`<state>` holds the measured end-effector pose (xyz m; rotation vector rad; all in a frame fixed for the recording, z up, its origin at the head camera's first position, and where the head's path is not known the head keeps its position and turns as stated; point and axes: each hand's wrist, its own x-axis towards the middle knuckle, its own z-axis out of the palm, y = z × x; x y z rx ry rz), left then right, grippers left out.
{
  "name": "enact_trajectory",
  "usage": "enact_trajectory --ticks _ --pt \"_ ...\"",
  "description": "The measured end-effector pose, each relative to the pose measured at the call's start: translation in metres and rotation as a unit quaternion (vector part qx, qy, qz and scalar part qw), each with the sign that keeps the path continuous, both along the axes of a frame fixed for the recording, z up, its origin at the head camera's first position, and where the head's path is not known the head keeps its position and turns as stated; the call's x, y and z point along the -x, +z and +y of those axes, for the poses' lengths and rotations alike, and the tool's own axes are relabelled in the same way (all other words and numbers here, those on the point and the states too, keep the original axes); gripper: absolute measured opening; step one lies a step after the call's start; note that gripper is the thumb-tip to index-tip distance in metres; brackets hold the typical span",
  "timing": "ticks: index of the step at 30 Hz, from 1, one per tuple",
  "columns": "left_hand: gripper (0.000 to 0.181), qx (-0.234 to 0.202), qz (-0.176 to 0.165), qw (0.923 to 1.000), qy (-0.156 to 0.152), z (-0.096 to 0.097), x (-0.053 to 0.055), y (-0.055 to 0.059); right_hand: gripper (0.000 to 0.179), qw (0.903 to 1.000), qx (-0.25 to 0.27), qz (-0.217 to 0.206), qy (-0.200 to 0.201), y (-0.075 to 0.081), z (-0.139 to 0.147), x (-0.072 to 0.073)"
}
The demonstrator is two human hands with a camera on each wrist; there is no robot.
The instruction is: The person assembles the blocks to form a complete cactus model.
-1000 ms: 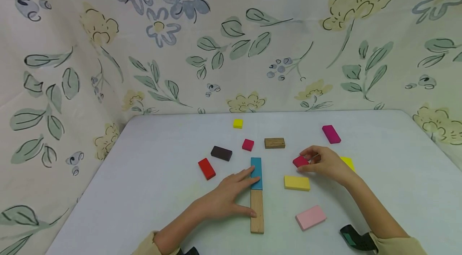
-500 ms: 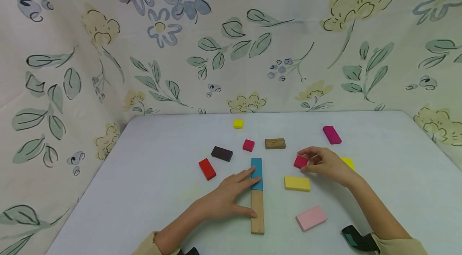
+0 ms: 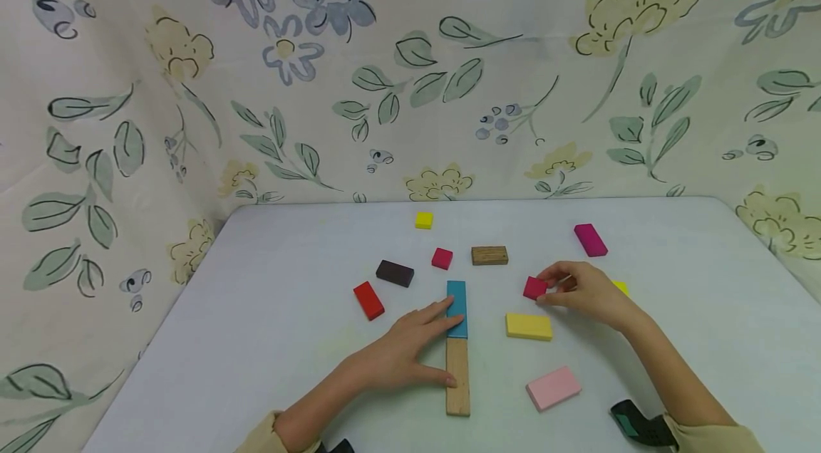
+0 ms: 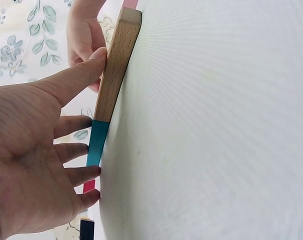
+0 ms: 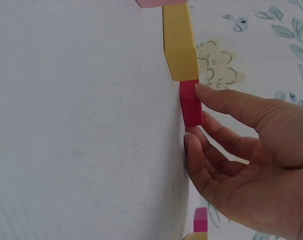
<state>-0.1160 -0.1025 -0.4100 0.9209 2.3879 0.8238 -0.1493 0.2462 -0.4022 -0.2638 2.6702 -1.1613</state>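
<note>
My left hand point(image 3: 407, 346) spreads over two blocks laid end to end in a line. Its fingertips touch the blue block point(image 3: 457, 321), and its thumb rests on the plain wooden block point(image 3: 457, 396). My right hand point(image 3: 586, 293) pinches a small red block point(image 3: 534, 288) between thumb and finger, low at the tabletop. In the right wrist view the thumb lies on an edge of that red block point(image 5: 191, 102), while the other fingers curl behind and below it. A yellow oblong block point(image 3: 529, 327) lies just in front of the red one.
A pink block point(image 3: 553, 388) lies near the right forearm. Farther back are a brown wood-grain block point(image 3: 489, 256), another small red block point(image 3: 442, 258), a black block point(image 3: 394, 273), a red oblong block point(image 3: 368, 300), a yellow cube point(image 3: 424, 220) and a magenta block point(image 3: 591, 240).
The small red block has turned a little on the table under my right hand's fingers. That hand has shifted slightly right. My left hand stays put.
</note>
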Motion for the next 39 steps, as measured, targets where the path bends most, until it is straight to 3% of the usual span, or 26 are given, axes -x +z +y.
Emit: enact_trajectory --ticks 5,23,39 --pt "0.086 0.013 -0.003 0.9999 0.006 0.002 -0.001 0.005 0.039 0.9999 -0.002 0.007 0.007 0.0 0.0 0.0" --pt "0.085 0.016 0.001 0.9999 0.004 0.001 -0.001 0.005 0.034 0.9996 -0.015 0.018 0.012 0.003 -0.003 0.002" --pt "0.085 0.017 0.005 0.9998 0.005 0.002 -0.003 0.005 0.032 0.999 -0.013 0.027 0.033 0.018 -0.011 0.011"
